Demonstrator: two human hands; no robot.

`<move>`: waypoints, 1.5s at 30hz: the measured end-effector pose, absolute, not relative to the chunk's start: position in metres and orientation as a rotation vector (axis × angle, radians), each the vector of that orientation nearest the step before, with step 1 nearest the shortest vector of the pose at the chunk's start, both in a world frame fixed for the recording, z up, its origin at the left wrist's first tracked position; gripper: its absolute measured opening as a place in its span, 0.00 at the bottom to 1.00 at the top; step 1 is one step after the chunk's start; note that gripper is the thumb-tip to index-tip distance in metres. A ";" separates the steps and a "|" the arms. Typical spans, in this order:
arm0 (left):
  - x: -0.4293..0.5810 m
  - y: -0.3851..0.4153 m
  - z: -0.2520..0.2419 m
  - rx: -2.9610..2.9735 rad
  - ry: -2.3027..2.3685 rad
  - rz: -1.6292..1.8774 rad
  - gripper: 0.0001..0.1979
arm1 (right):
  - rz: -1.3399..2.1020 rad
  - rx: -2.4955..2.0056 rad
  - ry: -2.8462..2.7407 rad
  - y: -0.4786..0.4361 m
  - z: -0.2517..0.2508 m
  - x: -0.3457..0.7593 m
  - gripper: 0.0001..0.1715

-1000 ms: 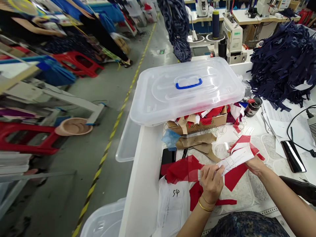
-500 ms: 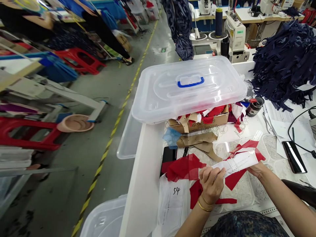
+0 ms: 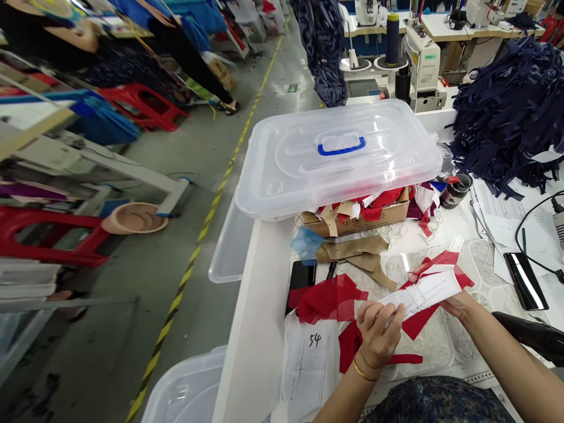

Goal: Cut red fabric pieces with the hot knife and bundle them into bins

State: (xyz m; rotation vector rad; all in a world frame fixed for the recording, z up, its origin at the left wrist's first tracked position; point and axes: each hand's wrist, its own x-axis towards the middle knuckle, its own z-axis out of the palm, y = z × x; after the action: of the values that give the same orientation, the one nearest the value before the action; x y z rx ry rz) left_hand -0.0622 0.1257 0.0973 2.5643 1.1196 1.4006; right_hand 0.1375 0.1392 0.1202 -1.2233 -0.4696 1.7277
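A bundle of red fabric pieces with a printed white paper strip (image 3: 434, 289) on top lies across both my hands, a thin band or thread around it. My left hand (image 3: 379, 330) is closed at the left end of the strip, fingers curled. From beneath and behind, my right hand (image 3: 458, 304) grips the bundle; most of its fingers are hidden. Red fabric (image 3: 328, 298) lies on the table left of my left hand, and more red pieces (image 3: 350, 345) lie under it. A white paper piece marked 54 (image 3: 308, 358) is at the lower left.
A clear plastic lid (image 3: 291, 158) with a blue handle rests above a cardboard box (image 3: 374, 218) of scraps. Brown pattern pieces (image 3: 352, 251), phones (image 3: 526, 280), a dark jar (image 3: 456, 191) and a navy fabric heap (image 3: 506, 111) are around. Loose rings lie on the table.
The left fingers have shifted slightly on the strip, and the bands around the bundle sit a little differently. Otherwise both hands stay in nearly the same place.
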 end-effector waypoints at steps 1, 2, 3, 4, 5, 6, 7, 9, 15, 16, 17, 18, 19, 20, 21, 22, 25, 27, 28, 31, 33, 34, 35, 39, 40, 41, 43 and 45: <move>-0.062 0.126 0.097 2.573 1.127 1.408 0.17 | 1.726 -1.222 -0.461 0.140 0.121 0.137 0.27; -0.061 0.126 0.097 2.578 1.137 1.411 0.17 | 1.727 -1.219 -0.451 0.140 0.121 0.136 0.27; -0.061 0.126 0.097 2.575 1.148 1.408 0.17 | 1.731 -1.216 -0.439 0.140 0.120 0.136 0.27; -0.060 0.126 0.096 2.556 1.159 1.402 0.16 | 1.732 -1.225 -0.427 0.140 0.119 0.135 0.27; -0.058 0.125 0.096 2.515 1.173 1.392 0.16 | 1.727 -1.246 -0.415 0.140 0.118 0.134 0.28; -0.057 0.125 0.094 2.452 1.193 1.380 0.15 | 1.711 -1.282 -0.403 0.139 0.115 0.134 0.28; -0.055 0.124 0.093 2.367 1.219 1.363 0.13 | 1.684 -1.328 -0.393 0.139 0.111 0.134 0.27; -0.052 0.122 0.091 2.143 1.270 1.319 0.09 | 1.593 -1.429 -0.379 0.140 0.102 0.134 0.25; -0.055 0.123 0.087 1.234 1.395 0.959 0.14 | 1.348 -1.605 -0.459 0.149 0.077 0.148 0.24; -0.058 0.124 0.086 1.076 1.406 0.905 0.16 | 1.310 -1.627 -0.484 0.153 0.074 0.152 0.24; -0.060 0.125 0.086 0.929 1.400 0.863 0.18 | 1.268 -1.648 -0.510 0.157 0.072 0.156 0.25; -0.062 0.126 0.085 0.797 1.380 0.836 0.21 | 1.223 -1.669 -0.537 0.162 0.070 0.159 0.25; -0.064 0.128 0.084 0.680 1.357 0.822 0.22 | 1.177 -1.692 -0.565 0.168 0.068 0.163 0.25; -0.066 0.129 0.083 0.579 1.336 0.814 0.24 | 1.131 -1.716 -0.594 0.174 0.066 0.167 0.25; -0.067 0.130 0.082 0.498 1.318 0.807 0.25 | 1.086 -1.741 -0.625 0.181 0.063 0.170 0.25; -0.068 0.130 0.081 0.434 1.306 0.800 0.26 | 1.042 -1.763 -0.657 0.189 0.060 0.174 0.25; -0.072 0.133 0.081 0.336 1.290 0.780 0.26 | 0.920 -1.800 -0.773 0.217 0.052 0.182 0.24; -0.073 0.134 0.081 0.313 1.282 0.766 0.25 | 0.848 -1.797 -0.854 0.238 0.048 0.185 0.22; -0.073 0.135 0.081 0.303 1.280 0.761 0.25 | 0.819 -1.793 -0.888 0.248 0.046 0.186 0.21; -0.073 0.137 0.081 0.268 1.273 0.751 0.24 | 0.773 -1.796 -0.949 0.275 0.041 0.187 0.21; -0.072 0.139 0.081 0.230 1.265 0.751 0.24 | 0.762 -1.808 -0.959 0.286 0.036 0.187 0.23; -0.072 0.140 0.081 0.210 1.258 0.751 0.24 | 0.757 -1.814 -0.958 0.288 0.034 0.187 0.24; -0.072 0.141 0.081 0.191 1.250 0.749 0.24 | 0.750 -1.819 -0.954 0.288 0.033 0.187 0.25; -0.072 0.145 0.079 0.143 1.230 0.751 0.24 | 0.724 -1.816 -0.933 0.276 0.032 0.184 0.29; -0.072 0.146 0.077 0.134 1.230 0.745 0.24 | 0.717 -1.812 -0.925 0.270 0.033 0.183 0.29; -0.071 0.146 0.076 0.123 1.231 0.737 0.23 | 0.708 -1.806 -0.915 0.265 0.035 0.182 0.28; -0.071 0.147 0.073 0.095 1.243 0.727 0.21 | 0.679 -1.796 -0.884 0.256 0.039 0.181 0.27; -0.071 0.147 0.070 0.076 1.247 0.729 0.19 | 0.633 -1.793 -0.841 0.247 0.044 0.182 0.26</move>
State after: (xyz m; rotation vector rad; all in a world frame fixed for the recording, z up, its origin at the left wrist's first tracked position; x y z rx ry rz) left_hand -0.0707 0.1473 0.0702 0.0756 1.2469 0.7286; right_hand 0.1819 0.2474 0.0443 -1.7926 -0.8413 0.6335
